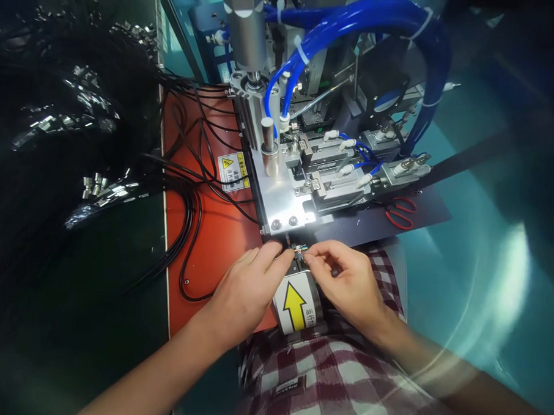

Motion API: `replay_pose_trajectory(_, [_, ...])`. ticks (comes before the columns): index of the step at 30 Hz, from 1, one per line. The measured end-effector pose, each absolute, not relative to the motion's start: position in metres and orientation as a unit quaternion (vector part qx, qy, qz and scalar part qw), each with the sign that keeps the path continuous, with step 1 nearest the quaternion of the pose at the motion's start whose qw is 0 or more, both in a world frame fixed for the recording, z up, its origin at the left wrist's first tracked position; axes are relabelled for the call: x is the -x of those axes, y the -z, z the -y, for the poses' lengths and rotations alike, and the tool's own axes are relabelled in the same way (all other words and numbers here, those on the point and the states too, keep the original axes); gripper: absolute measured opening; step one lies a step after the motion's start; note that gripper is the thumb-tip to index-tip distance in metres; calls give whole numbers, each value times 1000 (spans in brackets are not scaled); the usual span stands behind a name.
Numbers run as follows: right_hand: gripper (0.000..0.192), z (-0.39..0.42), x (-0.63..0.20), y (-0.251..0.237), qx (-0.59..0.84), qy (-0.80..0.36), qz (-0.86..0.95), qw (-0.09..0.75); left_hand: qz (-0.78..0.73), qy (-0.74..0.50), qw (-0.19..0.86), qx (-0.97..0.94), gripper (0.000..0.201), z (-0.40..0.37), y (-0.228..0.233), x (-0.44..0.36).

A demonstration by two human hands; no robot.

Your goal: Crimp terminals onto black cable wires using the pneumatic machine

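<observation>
Just in front of the machine, both my hands meet over a small black fixture (298,264). My left hand (250,285) is closed, its thumb and fingertips pressed together at the fixture's left side. A black cable (184,279) loops in from the left and passes under this hand. Thin coloured wires (301,249), among them green and red, fan out between the fingertips. My right hand (347,278) pinches at the right end of these wires, thumb against index finger. The fingers partly hide the wire ends. Below lies a white label with a yellow arrow (295,306).
Ahead stands the metal machine (281,195) with cylinders and thick blue air hoses (365,17). Red-handled scissors (401,214) lie on the dark plate to the right. Black cables with shiny metal connectors (95,185) crowd the left, some crossing the orange-red surface (228,252).
</observation>
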State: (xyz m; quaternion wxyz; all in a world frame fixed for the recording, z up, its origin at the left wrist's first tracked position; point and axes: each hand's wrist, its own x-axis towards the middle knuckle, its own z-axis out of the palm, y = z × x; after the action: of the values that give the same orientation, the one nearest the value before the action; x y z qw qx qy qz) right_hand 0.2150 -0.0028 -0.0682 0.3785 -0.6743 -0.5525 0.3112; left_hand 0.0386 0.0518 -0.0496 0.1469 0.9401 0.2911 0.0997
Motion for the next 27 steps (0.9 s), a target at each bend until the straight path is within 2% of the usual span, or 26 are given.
replay_pose_trajectory(2, [12,0,-218,65,660,-264,600,367,-288,-105,140,-942,27,-52,49,-39])
replay_pose_trajectory(4, [10,-4,-220,62,657,-280,599,363,-281,-113,133,-944,26,-52,49,-39])
replay_pose_trajectory(10, [16,-11,-220,65,626,-524,415,403,-277,-144,145,-939,25,-53,49,-38])
replay_pose_trajectory(13, [19,-12,-222,69,599,-581,371,407,-280,-146,150,-937,24,-53,48,-38])
replay_pose_trajectory(22, [13,-14,-232,74,581,-526,488,383,-284,-143,136,-938,26,-55,46,-38])
replay_pose_trajectory(27, [15,-17,-235,73,581,-552,470,370,-317,-130,119,-932,28,-52,43,-40])
